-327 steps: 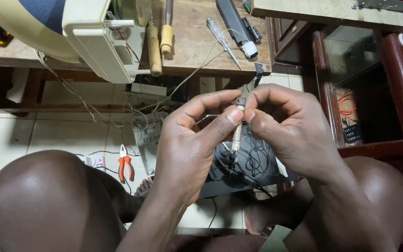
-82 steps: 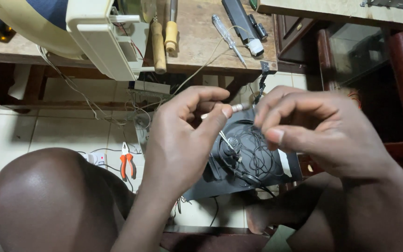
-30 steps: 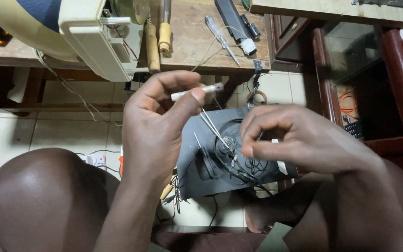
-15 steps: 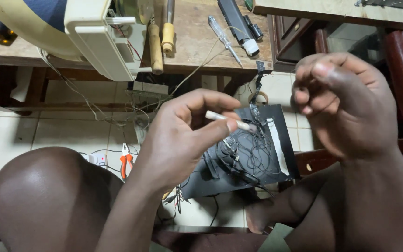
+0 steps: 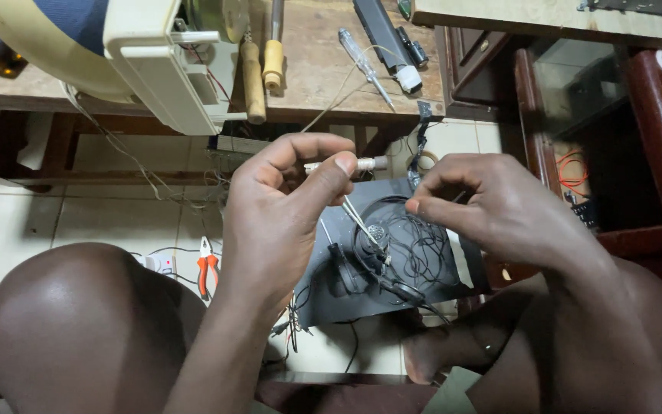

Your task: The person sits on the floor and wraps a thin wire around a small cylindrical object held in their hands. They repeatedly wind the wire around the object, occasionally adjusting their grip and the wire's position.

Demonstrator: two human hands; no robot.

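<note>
left hand grip pinches a white plug — right hand grip pinches a thin wire.

Single head cam, looking steeply down, close over lap, workbench edge at frame top

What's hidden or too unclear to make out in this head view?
- Right hand: whatever its pinched fingertips hold is too thin to tell.
- Cream machine: cut off by the top edge.
- White plug: its near end is hidden under the left hand.
- Tangled wires: too fine to trace.
</note>
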